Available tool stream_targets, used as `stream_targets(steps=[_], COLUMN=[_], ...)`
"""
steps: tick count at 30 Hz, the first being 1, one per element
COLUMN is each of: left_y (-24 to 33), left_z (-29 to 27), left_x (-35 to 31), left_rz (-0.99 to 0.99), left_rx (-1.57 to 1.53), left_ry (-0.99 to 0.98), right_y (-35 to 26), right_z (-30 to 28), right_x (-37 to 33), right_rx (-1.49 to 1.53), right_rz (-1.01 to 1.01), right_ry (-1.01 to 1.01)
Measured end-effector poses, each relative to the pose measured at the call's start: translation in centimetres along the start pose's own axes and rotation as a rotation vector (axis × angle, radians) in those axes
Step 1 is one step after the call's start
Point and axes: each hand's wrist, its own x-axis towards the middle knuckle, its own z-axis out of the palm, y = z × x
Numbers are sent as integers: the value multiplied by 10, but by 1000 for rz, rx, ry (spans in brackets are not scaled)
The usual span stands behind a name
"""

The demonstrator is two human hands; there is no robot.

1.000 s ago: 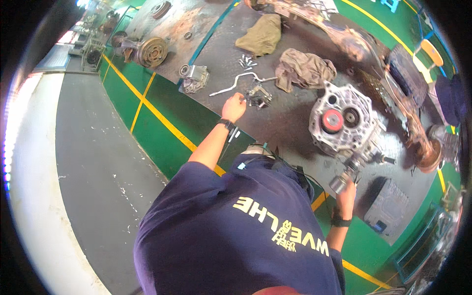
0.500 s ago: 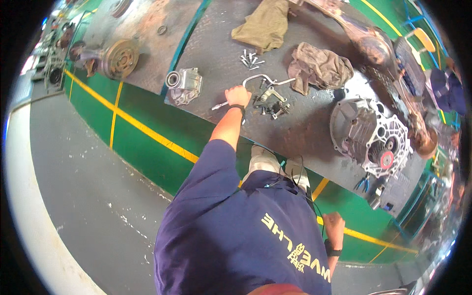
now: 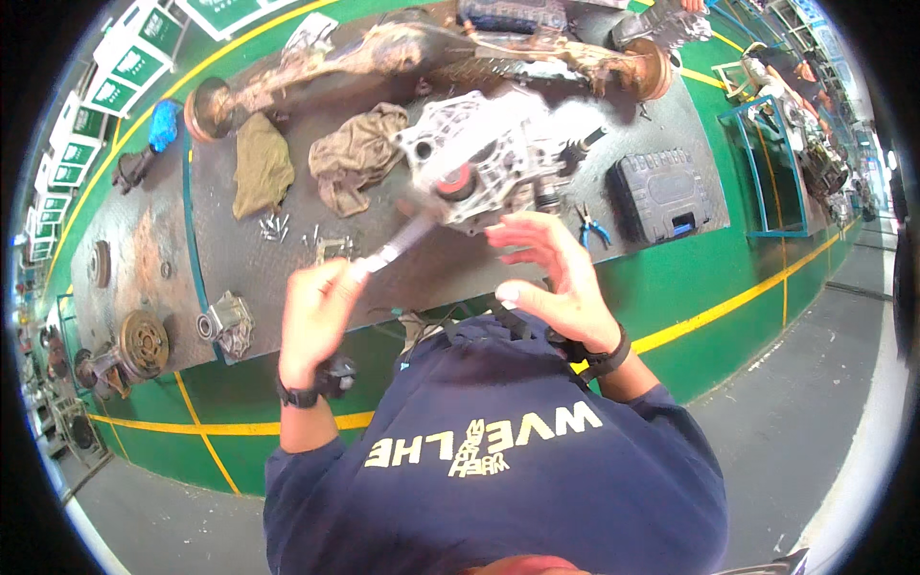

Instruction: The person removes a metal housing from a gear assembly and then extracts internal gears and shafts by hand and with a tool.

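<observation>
While the dark workbench (image 3: 254, 278) carries the gearbox housing (image 3: 517, 149), a rusty axle (image 3: 335, 72) stretches along the far side of that pale casting. Right of the housing sits a dark tool case (image 3: 671, 196); just left of it lies a brown cloth (image 3: 355, 158), with an olive cloth (image 3: 262, 172) farther left. Nearer the person than the housing, the right hand (image 3: 556, 278) has its fingers spread and curved around nothing visible; whether they touch the casting, I cannot tell. To the housing's near left, the left hand (image 3: 321, 311) has its fingers closed around a silver bar (image 3: 381, 257), whose far end blurs toward the housing, so contact is unclear. Pliers (image 3: 592, 228) lie to the housing's near right, a red round part (image 3: 458, 182) shows on its face, and loose bolts (image 3: 275, 228) lie to its left. A quick swing of the bar could chip the casting or strike that red part; a one-handed grip could let it twist loose, and the spread right hand could get rapped if the bar crosses over.
</observation>
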Motion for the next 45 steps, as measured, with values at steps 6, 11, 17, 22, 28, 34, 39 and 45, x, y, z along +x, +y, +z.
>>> stream_targets(steps=[6,11,17,22,28,34,39,45], left_y=[156,252,279,264,237,236,240,239], left_z=[269,416,531,554,544,534,527,522], left_x=[61,113,181,225,248,259,263,259], left_rz=[76,130,357,321,214,209,137,124], left_rx=[-6,313,595,641,590,625,659,650], left_ry=[-396,-442,151,194,150,168,105,106], right_y=[15,11,38,42,37,25,24,29], right_z=[-227,-439,-532,-547,-526,-524,-524,-529], right_x=[-30,-68,-56,-33,-5,16,21,30], right_rx=[603,567,843,894,817,804,827,861], right_rz=[-142,-357,-37,100,253,380,426,486], right_ry=[-292,-229,143,243,318,375,364,362])
